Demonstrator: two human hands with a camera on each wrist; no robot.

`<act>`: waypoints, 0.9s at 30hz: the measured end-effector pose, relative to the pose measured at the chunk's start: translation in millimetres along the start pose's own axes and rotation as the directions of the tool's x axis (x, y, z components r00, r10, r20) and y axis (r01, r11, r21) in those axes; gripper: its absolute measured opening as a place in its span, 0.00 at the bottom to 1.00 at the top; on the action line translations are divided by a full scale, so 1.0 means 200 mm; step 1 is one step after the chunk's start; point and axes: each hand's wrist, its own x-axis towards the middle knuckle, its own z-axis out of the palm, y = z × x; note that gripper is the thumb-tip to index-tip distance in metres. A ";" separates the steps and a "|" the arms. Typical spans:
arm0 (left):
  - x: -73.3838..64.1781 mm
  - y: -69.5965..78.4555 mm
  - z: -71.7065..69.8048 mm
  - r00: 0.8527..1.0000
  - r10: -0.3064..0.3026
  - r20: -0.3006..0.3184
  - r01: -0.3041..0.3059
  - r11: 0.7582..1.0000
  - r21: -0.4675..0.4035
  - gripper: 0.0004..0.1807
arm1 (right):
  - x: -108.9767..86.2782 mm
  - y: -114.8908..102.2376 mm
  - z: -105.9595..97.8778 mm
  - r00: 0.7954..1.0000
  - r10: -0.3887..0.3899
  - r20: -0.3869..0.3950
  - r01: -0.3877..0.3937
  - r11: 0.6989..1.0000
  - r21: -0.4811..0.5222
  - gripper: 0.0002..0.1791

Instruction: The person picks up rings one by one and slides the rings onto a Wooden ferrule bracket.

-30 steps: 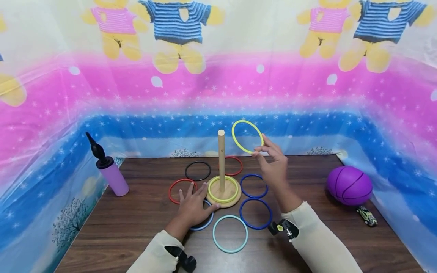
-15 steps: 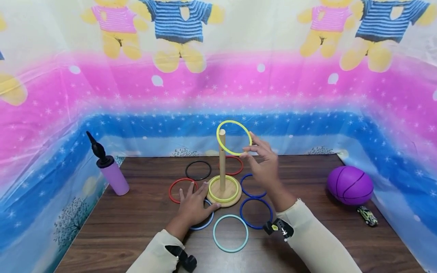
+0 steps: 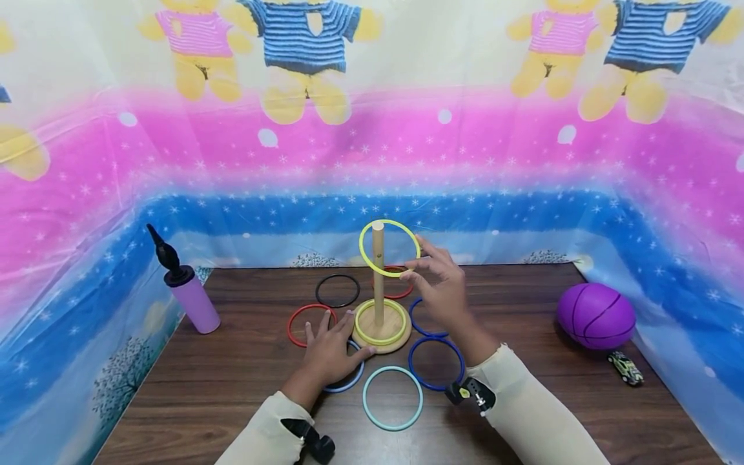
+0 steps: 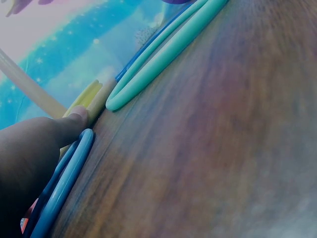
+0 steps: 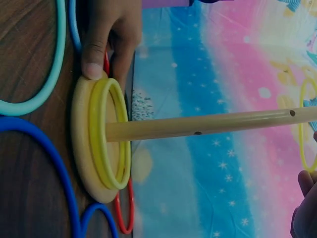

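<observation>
My right hand (image 3: pixel 444 290) pinches a yellow ring (image 3: pixel 361 248) between thumb and fingers. The ring is tilted at the top of a wooden peg (image 3: pixel 379 290), whose tip shows inside its outline. Two stacked yellow rings (image 5: pixel 101 144) lie around the peg's foot on the round wooden base (image 3: pixel 401 339). With fingers spread, my left hand (image 3: pixel 328 355) rests at the base's left side, its thumb (image 5: pixel 93 69) touching the base edge. Beneath that hand a light blue ring (image 3: pixel 356 380) is partly covered. A red ring (image 3: pixel 290 326) lies by its fingertips.
Around the base lie a black ring (image 3: pixel 338 306), another red ring (image 3: pixel 401 296), two dark blue rings (image 3: pixel 437 389) and a turquoise ring (image 3: pixel 392 429). A purple hand pump (image 3: pixel 197 303) stands at left. A purple ball (image 3: pixel 595 316) and toy car (image 3: pixel 624 368) sit at right.
My right hand has carried the yellow ring leftward to the peg, then slightly down, so the peg's tip now shows inside it. My left hand has stayed in place.
</observation>
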 end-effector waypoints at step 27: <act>0.00 0.00 -0.01 1.000 -0.005 0.002 0.005 1.000 0.001 0.53 | -0.20 0.11 0.04 0.975 0.215 0.062 -0.215 0.977 -0.019 0.09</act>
